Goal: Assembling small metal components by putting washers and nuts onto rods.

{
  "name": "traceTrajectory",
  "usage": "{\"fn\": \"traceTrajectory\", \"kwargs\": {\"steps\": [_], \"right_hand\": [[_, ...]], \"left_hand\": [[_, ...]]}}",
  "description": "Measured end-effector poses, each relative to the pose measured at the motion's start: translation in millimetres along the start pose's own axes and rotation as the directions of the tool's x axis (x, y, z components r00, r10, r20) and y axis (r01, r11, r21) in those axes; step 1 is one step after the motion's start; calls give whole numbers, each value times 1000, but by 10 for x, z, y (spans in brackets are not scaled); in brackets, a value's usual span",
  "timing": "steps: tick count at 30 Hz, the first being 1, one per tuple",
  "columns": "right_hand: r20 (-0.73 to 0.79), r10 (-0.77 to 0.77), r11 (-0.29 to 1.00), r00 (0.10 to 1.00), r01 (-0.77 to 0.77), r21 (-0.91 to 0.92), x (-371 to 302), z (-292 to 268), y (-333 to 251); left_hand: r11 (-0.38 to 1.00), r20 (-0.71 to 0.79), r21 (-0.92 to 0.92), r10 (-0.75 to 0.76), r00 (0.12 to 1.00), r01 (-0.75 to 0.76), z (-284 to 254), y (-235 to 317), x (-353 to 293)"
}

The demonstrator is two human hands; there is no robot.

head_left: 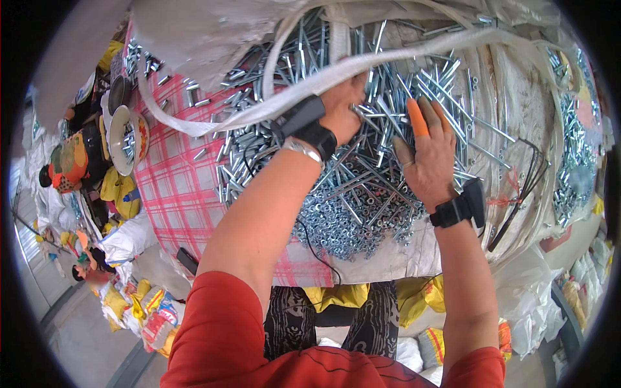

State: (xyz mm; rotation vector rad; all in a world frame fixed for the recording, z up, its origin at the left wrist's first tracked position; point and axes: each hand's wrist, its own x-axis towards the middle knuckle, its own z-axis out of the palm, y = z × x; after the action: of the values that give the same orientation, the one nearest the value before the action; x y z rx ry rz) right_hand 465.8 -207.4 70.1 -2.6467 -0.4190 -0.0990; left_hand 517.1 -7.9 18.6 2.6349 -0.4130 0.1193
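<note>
My left hand (341,111) reaches into the heap of long metal rods (381,116). A white strap (310,81) crosses near its fingers, and their tips are hidden, so its grip cannot be made out. To its right, my right hand (428,155) rests on the rods with fingers stretched and apart, holding nothing that I can see. An orange finger cover (416,118) sits on one of its fingers. Just nearer lies a pile of small metal nuts (352,220). Short metal sleeves (242,145) are scattered left of my left forearm.
A pink-and-white checked cloth (174,187) covers the left of the work surface. Beyond it are a bowl (123,139) with metal parts and another person (71,161). A white sack (200,39) hangs over the far side. Black cable ties (527,187) lie at right.
</note>
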Motion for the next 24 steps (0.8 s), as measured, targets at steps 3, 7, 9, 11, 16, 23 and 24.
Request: {"fn": "traceTrajectory", "kwargs": {"steps": [3, 7, 9, 11, 16, 23, 24], "right_hand": [[25, -10, 999, 1000, 9, 30, 11, -35, -128], [-60, -86, 988, 994, 77, -137, 84, -336, -418], [-8, -302, 946, 953, 301, 120, 66, -264, -574], [49, -365, 928, 930, 359, 96, 99, -108, -876], [184, -198, 979, 963, 187, 77, 398, 293, -1339], [704, 196, 522, 682, -681, 514, 408, 681, -2022], [744, 173, 361, 645, -745, 561, 398, 683, -2060]], "left_hand": [[977, 126, -179, -97, 987, 119, -140, 0, -389], [998, 137, 13, -60, 989, 59, -703, 245, -939], [976, 61, 156, -160, 985, 148, -917, 191, -1229], [962, -25, 46, -270, 963, 271, -1037, 17, -1498], [828, -326, -30, -538, 778, 560, -1195, -888, -2270], [731, -286, 197, -595, 751, 653, -1137, -1205, -2700], [725, -286, 186, -605, 743, 663, -1125, -1210, -2699]]}}
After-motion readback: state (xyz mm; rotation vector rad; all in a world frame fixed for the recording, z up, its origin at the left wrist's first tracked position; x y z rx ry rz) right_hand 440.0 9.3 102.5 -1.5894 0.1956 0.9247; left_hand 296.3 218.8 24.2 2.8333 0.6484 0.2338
